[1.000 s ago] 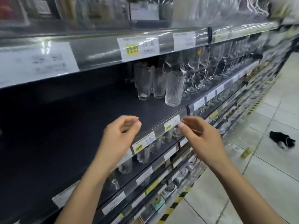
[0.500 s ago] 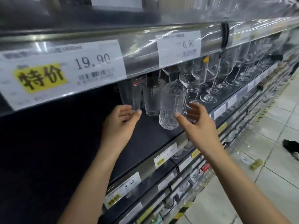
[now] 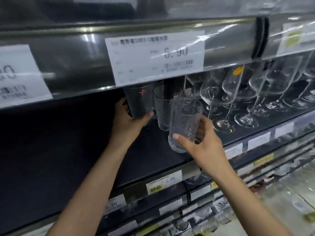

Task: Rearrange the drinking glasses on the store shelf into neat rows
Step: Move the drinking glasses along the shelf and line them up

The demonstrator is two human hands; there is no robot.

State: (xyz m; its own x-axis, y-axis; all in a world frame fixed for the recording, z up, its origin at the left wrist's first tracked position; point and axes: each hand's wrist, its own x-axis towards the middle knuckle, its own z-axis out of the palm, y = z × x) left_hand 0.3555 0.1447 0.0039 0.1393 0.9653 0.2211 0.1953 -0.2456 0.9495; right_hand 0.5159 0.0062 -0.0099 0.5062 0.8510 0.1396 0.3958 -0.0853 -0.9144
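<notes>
On the dark shelf [image 3: 68, 150] stand three tall tumblers. My left hand [image 3: 129, 123] wraps the base of the smooth tumbler with a small red mark [image 3: 139, 99], furthest left. A second clear tumbler [image 3: 163, 109] stands just right of it, untouched. My right hand [image 3: 202, 147] grips the textured tumbler [image 3: 185, 120] nearest the shelf's front edge, thumb on its lower left side, fingers behind it; the glass leans slightly. Whether either tumbler is lifted off the shelf I cannot tell.
Several stemmed wine glasses [image 3: 216, 96] crowd the shelf directly right of the tumblers. The shelf above overhangs, with a price-tag rail [image 3: 155, 57] hiding the tumblers' rims. Lower shelves [image 3: 187, 201] hold more glassware. The left part of the dark shelf holds nothing.
Both hands reached in from the shelf front; the left closed on the smooth tumbler, the right on the textured one. The camera moved closer.
</notes>
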